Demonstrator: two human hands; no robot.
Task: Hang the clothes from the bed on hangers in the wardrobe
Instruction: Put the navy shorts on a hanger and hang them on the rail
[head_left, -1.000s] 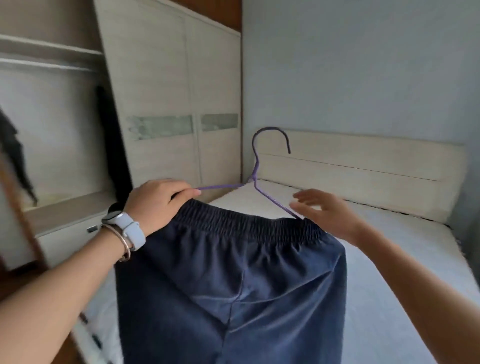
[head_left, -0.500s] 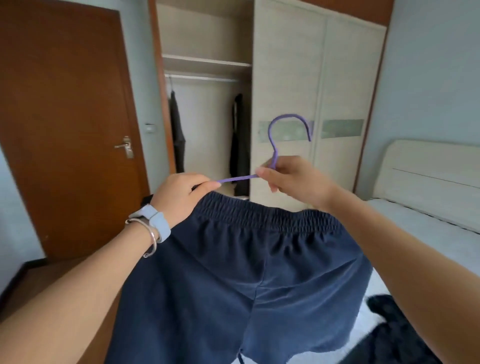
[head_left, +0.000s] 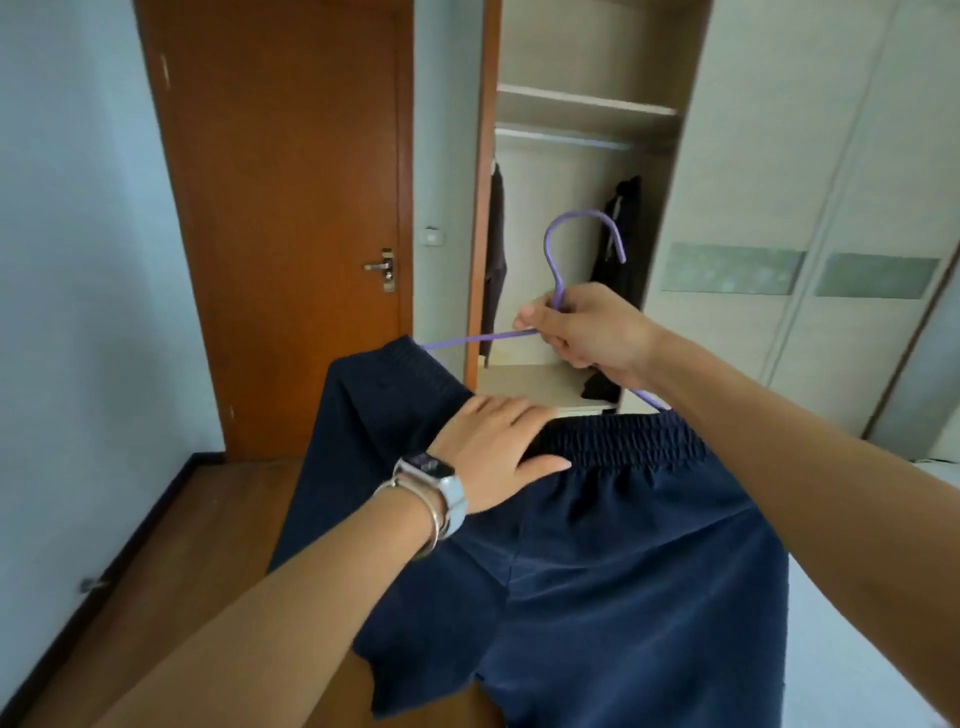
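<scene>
Head view recorded the right hand (head_left: 589, 332) with its grip closed round the neck of a purple wire hanger (head_left: 478, 339), just below the hook. The navy shorts (head_left: 623, 545) hung from that hanger, in the air in front of the person and between the two forearms. The left hand (head_left: 496, 452) lay flat on the waistband (head_left: 628, 441), fingers straight, pressing and not holding.

The governing relation was noted as follows. The wardrobe rail (head_left: 561, 137) lay farther off and higher than the grip, in the open compartment straight beyond the hook. The hanger's long axis ran across the view, its left end farther off and its right end nearer. The hook stood upright with its opening to the right. The right hand was the nearer to the rail, and in my judgement it should carry the hook over it. Free rail showed between the two dark garments (head_left: 618, 234) already hanging there.

Limits of observation: the right arm of the hanger was mostly behind the right hand. Any lower bar was hidden inside the shorts. Whether the waistband sat securely on both ends could not be established, since it dipped under the left hand. The shorts' legs were cut off at the bottom edge. The bed (head_left: 857, 665) showed only as a pale strip at lower right.
</scene>
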